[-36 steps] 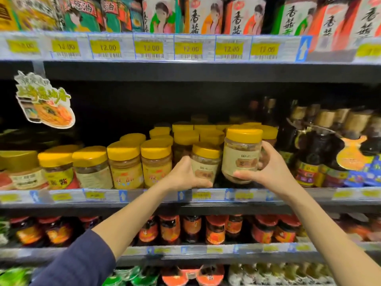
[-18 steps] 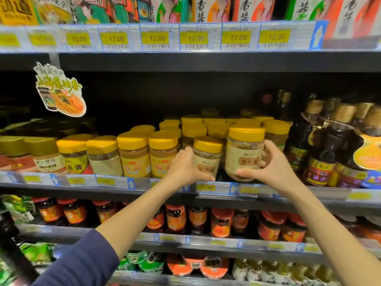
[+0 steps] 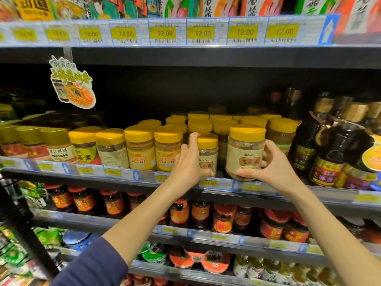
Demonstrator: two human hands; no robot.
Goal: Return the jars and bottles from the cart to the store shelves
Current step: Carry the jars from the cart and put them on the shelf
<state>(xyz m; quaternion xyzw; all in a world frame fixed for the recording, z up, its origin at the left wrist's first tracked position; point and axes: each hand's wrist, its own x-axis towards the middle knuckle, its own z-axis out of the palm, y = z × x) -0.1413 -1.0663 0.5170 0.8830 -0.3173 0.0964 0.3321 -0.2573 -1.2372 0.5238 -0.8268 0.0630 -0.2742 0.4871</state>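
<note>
Two yellow-lidded sesame paste jars stand at the front of the middle shelf (image 3: 218, 183). My left hand (image 3: 188, 162) grips the small jar (image 3: 207, 153), with the thumb at its base and a finger up by the lid. The large jar (image 3: 245, 151) to its right is held by my right hand (image 3: 274, 166), thumb across its lower front and fingers behind it. Both jars appear to rest on the shelf near its front edge.
More yellow-lidded jars (image 3: 140, 147) fill the shelf to the left and behind. Dark sauce bottles (image 3: 338, 149) crowd the right. Red-lidded jars (image 3: 222, 219) sit one shelf down. A paper promo tag (image 3: 71, 83) hangs from the upper shelf. A dark cart frame (image 3: 18, 223) stands at lower left.
The view has shifted slightly, moving the shelf contents right in frame. Both hands stay on their jars; the left fingers have spread more around the small jar.
</note>
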